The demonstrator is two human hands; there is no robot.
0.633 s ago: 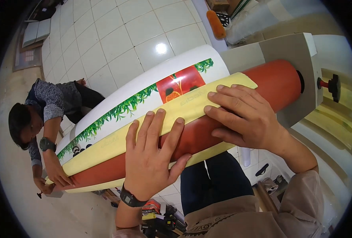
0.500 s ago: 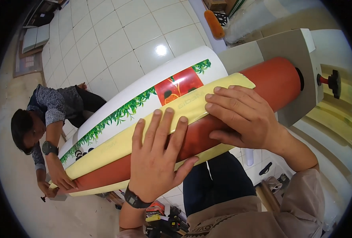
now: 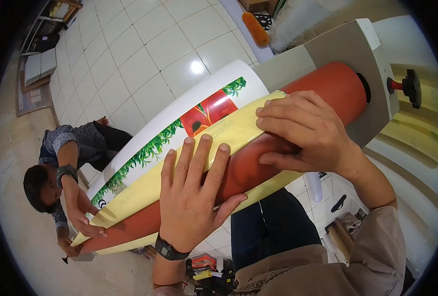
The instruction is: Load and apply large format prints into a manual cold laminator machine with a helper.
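A long red roller (image 3: 333,93) runs diagonally in front of me, with a yellow sheet (image 3: 236,126) lying along its upper side. My left hand (image 3: 188,204) rests flat across both, fingers spread. Farther right, my right hand (image 3: 313,135) presses on the sheet near its right end; its fingers are extended over the edge and its thumb lies on the roller. Beyond the yellow sheet curves a white sheet (image 3: 177,109) printed with green leaves and a red picture. More yellow material (image 3: 273,185) shows below the roller.
At the far left a person (image 3: 71,148) leans over the roller's other end, one hand (image 3: 83,217) over it. A grey end housing (image 3: 345,47) with a black knob (image 3: 412,89) stands at right. An orange cylindrical object (image 3: 255,29) lies at the back; assorted items (image 3: 211,271) sit below.
The roller and sheets sit slightly farther left in the picture. My right hand now covers more of the yellow sheet's right end. The other person's nearer hand has lifted and turned.
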